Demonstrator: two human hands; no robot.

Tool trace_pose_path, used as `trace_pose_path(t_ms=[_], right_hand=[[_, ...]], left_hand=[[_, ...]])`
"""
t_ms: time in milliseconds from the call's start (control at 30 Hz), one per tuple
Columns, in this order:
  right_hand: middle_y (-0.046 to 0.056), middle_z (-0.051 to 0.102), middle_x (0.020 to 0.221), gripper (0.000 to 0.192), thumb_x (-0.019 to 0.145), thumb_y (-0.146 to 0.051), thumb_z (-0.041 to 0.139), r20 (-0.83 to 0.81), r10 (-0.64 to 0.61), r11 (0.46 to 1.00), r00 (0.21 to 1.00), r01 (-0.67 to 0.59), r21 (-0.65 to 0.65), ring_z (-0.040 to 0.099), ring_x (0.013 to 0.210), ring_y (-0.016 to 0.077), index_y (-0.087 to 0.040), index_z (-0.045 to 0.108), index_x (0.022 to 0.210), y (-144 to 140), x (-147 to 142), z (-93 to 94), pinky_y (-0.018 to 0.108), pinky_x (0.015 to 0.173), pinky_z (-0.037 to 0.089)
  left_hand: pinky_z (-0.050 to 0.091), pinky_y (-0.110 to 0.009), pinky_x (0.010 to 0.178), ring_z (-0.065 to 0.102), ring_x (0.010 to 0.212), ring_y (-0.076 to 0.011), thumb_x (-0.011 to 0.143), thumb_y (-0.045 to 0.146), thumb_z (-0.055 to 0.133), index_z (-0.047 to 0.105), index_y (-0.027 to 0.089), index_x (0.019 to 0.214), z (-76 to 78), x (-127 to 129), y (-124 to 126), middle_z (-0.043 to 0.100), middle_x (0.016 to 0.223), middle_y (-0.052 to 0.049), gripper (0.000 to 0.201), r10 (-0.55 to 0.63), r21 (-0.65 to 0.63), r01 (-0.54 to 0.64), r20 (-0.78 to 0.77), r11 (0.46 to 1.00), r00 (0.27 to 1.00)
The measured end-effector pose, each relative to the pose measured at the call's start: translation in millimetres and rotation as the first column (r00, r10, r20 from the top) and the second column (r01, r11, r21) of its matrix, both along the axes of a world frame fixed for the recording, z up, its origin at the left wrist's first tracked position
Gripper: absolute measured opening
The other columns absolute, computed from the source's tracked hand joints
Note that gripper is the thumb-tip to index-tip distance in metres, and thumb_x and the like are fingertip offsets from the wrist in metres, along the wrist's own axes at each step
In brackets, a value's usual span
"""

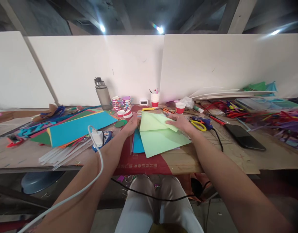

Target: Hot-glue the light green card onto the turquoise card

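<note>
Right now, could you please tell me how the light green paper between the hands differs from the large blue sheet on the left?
Colour: the light green paper is pale, while the blue sheet is stronger in tone.
Pose: the light green paper looks bent or folded in its upper part; the blue sheet lies flat.
Contact: the right hand touches the light green paper, neither the blue sheet.
Both overlie other coloured sheets.
</note>
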State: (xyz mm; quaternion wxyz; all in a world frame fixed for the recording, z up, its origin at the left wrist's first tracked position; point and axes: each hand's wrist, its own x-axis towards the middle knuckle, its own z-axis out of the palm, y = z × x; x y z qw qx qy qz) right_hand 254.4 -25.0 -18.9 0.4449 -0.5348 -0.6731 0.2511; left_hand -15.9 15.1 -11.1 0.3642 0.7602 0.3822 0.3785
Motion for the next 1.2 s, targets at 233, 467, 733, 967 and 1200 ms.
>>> trace_pose_path(t_ms=[233, 467, 733, 967, 1200], right_hand=[[0.006, 0.067, 0.089, 0.053, 0.064, -0.053, 0.070, -0.090, -0.145, 0.989, 0.985, 0.148, 0.026, 0.059, 0.078, 0.0183, -0.016, 0.064, 0.101, 11.8, -5.7, 3.9, 0.032, 0.071, 0.047], [0.005, 0.063, 0.092, 0.031, 0.088, -0.046, 0.047, -0.278, -0.218, 0.775, 0.935, 0.339, 0.533, 0.058, 0.083, 0.0165, -0.019, 0.061, 0.097, -19.7, -9.2, 22.2, 0.032, 0.077, 0.046], [0.005, 0.066, 0.088, 0.022, 0.090, -0.035, 0.050, 0.331, 0.091, 0.908, 0.939, -0.215, 0.359, 0.059, 0.083, 0.0170, -0.020, 0.067, 0.089, -39.9, -28.7, 23.0, 0.030, 0.077, 0.045], [0.006, 0.068, 0.088, 0.017, 0.083, -0.032, 0.061, 0.504, 0.298, 0.936, 0.811, -0.351, 0.010, 0.060, 0.079, 0.0162, -0.018, 0.071, 0.085, -26.4, -36.0, 7.0, 0.028, 0.074, 0.044], [0.006, 0.070, 0.090, 0.025, 0.088, -0.029, 0.046, 0.232, -0.362, 0.921, 0.903, 0.308, 0.238, 0.062, 0.079, 0.0158, -0.016, 0.067, 0.092, -18.4, 19.6, 39.7, 0.026, 0.074, 0.044]], left_hand=[[0.054, -0.040, 0.077, 0.067, 0.087, -0.0288, 0.060, 0.050, 0.076, 0.072, 0.015, 0.095, -7.9, 2.8, 6.8, 0.073, 0.097, -0.009, 0.050, -0.148, -0.226, 0.151, 0.028, 0.962, 0.989], [0.054, -0.040, 0.079, 0.067, 0.090, -0.0278, 0.058, 0.044, 0.079, 0.067, 0.013, 0.106, -14.5, 8.5, 8.4, 0.071, 0.104, -0.011, 0.058, 0.071, -0.219, -0.019, 0.235, 0.975, 0.969], [0.053, -0.041, 0.081, 0.066, 0.095, -0.0310, 0.050, 0.042, 0.083, 0.068, 0.013, 0.105, -15.5, 4.6, 8.4, 0.071, 0.103, -0.010, 0.064, 0.104, -0.171, -0.079, 0.139, 0.982, 0.985], [0.051, -0.042, 0.084, 0.064, 0.099, -0.0320, 0.058, 0.048, 0.078, 0.069, 0.013, 0.103, -8.4, 6.0, 6.5, 0.071, 0.105, -0.012, 0.058, 0.043, -0.163, -0.021, 0.131, 0.986, 0.990], [0.053, -0.041, 0.082, 0.066, 0.097, -0.0290, 0.056, 0.047, 0.080, 0.065, 0.016, 0.112, -10.4, 7.3, 7.0, 0.070, 0.108, -0.011, 0.066, 0.100, -0.228, -0.049, 0.221, 0.972, 0.970]])
